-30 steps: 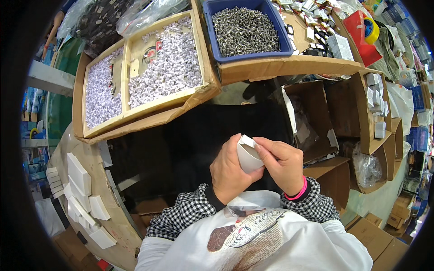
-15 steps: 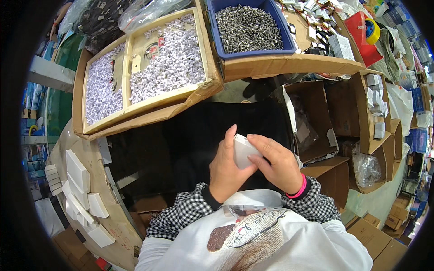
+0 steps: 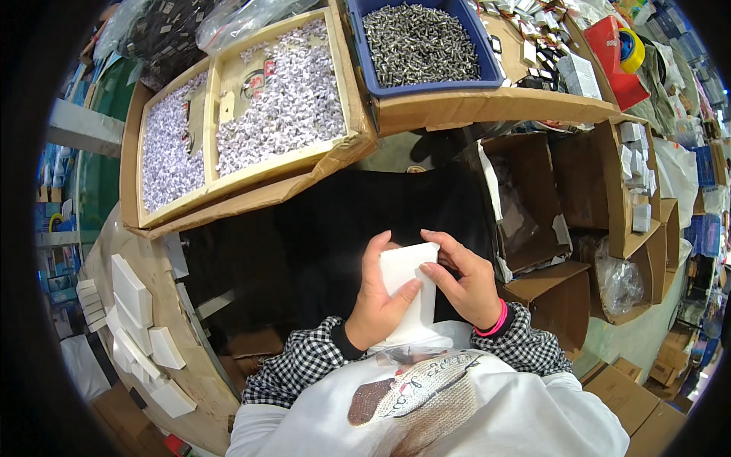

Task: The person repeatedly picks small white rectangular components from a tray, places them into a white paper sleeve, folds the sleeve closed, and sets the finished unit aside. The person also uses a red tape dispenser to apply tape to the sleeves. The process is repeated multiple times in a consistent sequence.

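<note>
A plain white box (image 3: 407,268) is tilted up in front of my chest, its broad face toward me. My left hand (image 3: 371,306) grips its left side, with the thumb laid across the face. On the opposite side my right hand (image 3: 474,288) holds the upper right corner between thumb and fingers; a pink band circles that wrist. The fingertips behind the box are hidden. Below, the box's lower end blends into my white top, so its edge there is hard to make out.
A divided wooden tray (image 3: 213,183) of small white pieces lies ahead left. Beside it stands a blue bin (image 3: 426,90) of small metal parts. White boxes (image 3: 135,293) lie on the left table (image 3: 202,381). Open cardboard boxes (image 3: 582,179) stand at right.
The white box has turned so that its broad, long face shows, where before a shorter side showed. Both hands have shifted slightly down and apart, still holding it.
</note>
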A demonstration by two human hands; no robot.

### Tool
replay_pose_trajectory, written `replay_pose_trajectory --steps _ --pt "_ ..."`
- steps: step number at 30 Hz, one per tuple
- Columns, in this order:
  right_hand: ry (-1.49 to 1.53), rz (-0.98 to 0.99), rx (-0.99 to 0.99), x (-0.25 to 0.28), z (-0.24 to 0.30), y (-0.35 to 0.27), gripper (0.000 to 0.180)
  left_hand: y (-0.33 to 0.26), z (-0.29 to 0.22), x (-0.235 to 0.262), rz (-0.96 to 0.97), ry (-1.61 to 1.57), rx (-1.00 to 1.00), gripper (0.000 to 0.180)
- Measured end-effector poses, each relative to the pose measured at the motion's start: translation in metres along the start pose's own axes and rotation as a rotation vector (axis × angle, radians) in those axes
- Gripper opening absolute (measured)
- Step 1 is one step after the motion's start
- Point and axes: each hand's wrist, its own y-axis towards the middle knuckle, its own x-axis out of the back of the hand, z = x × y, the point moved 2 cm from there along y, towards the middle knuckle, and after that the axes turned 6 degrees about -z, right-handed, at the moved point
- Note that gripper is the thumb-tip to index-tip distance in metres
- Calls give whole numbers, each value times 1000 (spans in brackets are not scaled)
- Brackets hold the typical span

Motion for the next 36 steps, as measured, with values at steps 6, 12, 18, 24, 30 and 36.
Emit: replay_pose_trajectory --steps 6,12,18,24,30,36 --pt "-1 -55 79 8 7 1 39 4 -4 -6 6 61 -103 76" --pt "28 -60 51 10 5 0 32 3 -3 -8 13 160 -84 78" --pt "291 -185 -6 3 0 -11 26 7 -9 -10 47 -380 38 82" --pt "284 -272 84 -20 2 -20 34 8 -9 -15 -32 126 -285 87" --pt "183 -256 183 -17 2 -16 32 3 -5 -16 -72 -226 -117 63" --pt "451 -149 23 -20 -10 -23 34 0 2 -15 -27 -315 -108 26"
